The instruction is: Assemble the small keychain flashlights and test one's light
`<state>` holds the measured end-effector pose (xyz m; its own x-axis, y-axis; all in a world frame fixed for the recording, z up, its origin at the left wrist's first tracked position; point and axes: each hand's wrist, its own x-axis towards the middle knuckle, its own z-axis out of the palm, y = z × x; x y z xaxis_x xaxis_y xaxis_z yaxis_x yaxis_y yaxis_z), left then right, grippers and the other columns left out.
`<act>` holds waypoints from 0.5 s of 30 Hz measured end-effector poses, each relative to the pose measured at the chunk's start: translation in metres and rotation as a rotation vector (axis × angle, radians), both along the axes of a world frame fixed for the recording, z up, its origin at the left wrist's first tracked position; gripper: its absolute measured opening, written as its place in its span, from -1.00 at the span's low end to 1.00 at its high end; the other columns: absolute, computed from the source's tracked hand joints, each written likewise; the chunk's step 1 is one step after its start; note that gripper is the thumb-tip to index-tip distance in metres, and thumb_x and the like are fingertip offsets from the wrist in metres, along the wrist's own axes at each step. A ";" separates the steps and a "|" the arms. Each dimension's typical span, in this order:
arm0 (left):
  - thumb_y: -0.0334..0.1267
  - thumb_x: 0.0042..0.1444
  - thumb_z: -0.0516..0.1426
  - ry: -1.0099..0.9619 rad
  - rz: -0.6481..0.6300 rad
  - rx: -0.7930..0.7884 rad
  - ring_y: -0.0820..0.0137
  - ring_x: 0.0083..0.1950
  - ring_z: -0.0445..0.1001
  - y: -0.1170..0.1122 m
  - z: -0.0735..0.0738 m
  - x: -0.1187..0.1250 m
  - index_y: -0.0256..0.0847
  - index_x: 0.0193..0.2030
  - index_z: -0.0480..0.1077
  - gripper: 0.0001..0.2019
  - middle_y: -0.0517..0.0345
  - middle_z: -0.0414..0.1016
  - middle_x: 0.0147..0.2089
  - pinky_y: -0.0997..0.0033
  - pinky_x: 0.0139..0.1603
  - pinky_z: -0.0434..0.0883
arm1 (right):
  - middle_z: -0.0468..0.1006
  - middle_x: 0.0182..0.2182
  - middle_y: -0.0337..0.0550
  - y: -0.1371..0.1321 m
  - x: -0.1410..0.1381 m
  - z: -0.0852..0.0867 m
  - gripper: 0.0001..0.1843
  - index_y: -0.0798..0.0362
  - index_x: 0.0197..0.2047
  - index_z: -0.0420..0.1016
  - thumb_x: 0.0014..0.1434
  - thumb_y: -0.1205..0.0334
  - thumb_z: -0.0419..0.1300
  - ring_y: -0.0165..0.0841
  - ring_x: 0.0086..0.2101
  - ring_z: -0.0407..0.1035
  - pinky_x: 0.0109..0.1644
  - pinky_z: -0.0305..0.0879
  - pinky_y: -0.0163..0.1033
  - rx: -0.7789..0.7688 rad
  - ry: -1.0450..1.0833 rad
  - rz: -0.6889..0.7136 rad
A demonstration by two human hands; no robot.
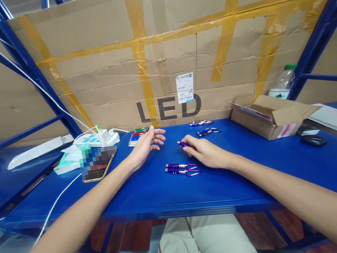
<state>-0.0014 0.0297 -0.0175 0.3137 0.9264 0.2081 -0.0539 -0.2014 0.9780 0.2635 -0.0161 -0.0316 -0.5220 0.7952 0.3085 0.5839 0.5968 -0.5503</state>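
Note:
My right hand (205, 150) is closed around a purple keychain flashlight (183, 143), whose tip pokes out toward the left. On the blue table (153, 196), just below and left of that hand, lie two more purple keychain flashlights (176, 170) with carabiner clips. My left hand (146, 146) hovers with fingers apart and nothing in it, beside a row of red, blue, green and silver flashlights (134, 139) that it partly covers. Farther back, dark blue and purple flashlights (207, 131) with clips lie in two small groups.
At the left are a phone (100, 164), a tissue pack (66, 161) and a white power strip (94, 138) with cables. An opened cardboard box (270, 117), a plastic bottle (284, 81) and a black mouse (313, 140) stand at the right. A large cardboard sheet (101, 81) walls off the back.

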 end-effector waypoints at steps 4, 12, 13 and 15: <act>0.46 0.36 0.04 -0.089 -0.051 -0.026 0.23 -0.07 0.56 -0.004 0.006 -0.001 -0.26 0.07 0.61 -0.25 -0.12 0.63 -0.04 0.37 -0.16 0.47 | 0.67 0.06 0.00 0.000 -0.001 0.001 -0.63 -0.02 0.11 0.51 0.58 -0.01 -0.03 -0.10 0.02 0.55 0.15 0.39 -0.01 0.013 0.013 0.012; 0.50 0.39 -0.13 -0.181 -0.198 -0.145 0.00 0.32 0.53 -0.011 0.014 -0.003 -0.24 0.28 0.51 -0.15 -0.25 0.57 0.33 0.13 0.18 0.51 | 0.60 -0.27 -0.15 -0.002 -0.002 0.002 -0.66 -0.02 0.02 0.42 0.58 -0.03 -0.07 -0.22 -0.27 0.49 -0.12 0.34 -0.15 -0.023 0.039 -0.031; 0.50 0.39 -0.13 -0.185 -0.204 -0.148 -0.02 0.36 0.51 -0.011 0.014 -0.003 -0.23 0.30 0.49 -0.14 -0.25 0.55 0.36 0.09 0.22 0.50 | 0.59 -0.29 -0.17 -0.002 -0.001 0.002 -0.67 -0.02 0.02 0.41 0.58 -0.02 -0.07 -0.23 -0.30 0.47 -0.15 0.32 -0.16 -0.019 0.034 -0.032; 0.51 0.38 -0.13 -0.192 -0.210 -0.153 -0.06 0.42 0.46 -0.011 0.014 -0.003 -0.23 0.35 0.46 -0.12 -0.26 0.52 0.40 0.03 0.30 0.46 | 0.59 -0.28 -0.16 -0.003 -0.001 0.003 -0.68 -0.02 0.02 0.42 0.58 -0.01 -0.06 -0.23 -0.29 0.47 -0.15 0.31 -0.17 0.012 0.019 -0.023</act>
